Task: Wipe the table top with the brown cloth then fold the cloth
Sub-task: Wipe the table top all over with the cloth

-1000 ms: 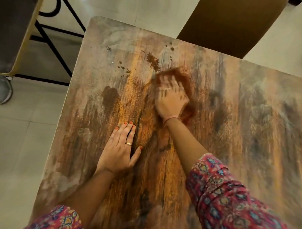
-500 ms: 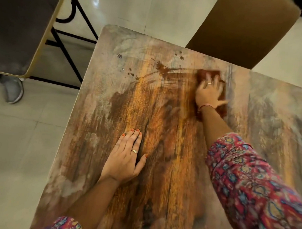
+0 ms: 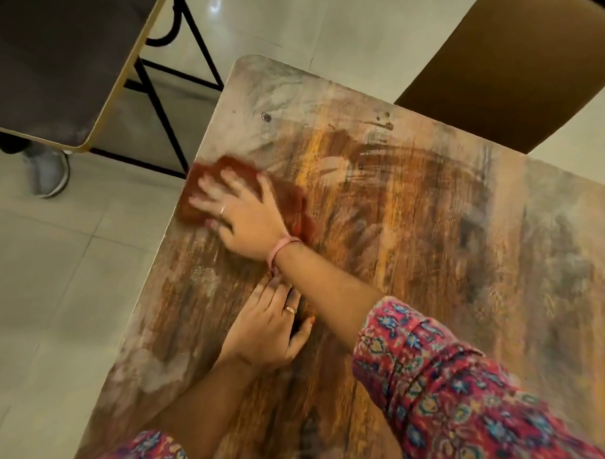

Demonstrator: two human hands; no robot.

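A worn wooden table top (image 3: 413,267) fills the view, with pale smear marks across its far part. The brown cloth (image 3: 295,208) lies bunched at the table's left edge. My right hand (image 3: 240,217) presses flat on the cloth with spread fingers, blurred by motion, and its forearm crosses over my left hand. My left hand (image 3: 267,327) rests palm down on the bare wood nearer to me, fingers straight, its fingertips partly hidden under the right wrist. A few dark specks (image 3: 383,120) sit near the far edge.
A brown chair back (image 3: 526,65) stands behind the table's far right edge. To the left are a dark table (image 3: 53,49) with a pale rim and black metal legs, and a grey shoe (image 3: 49,176) on the tiled floor.
My right hand has swept the cloth from the far right side across to the table's left edge. The dark spill near the far edge is smeared thin. My left hand stayed put.
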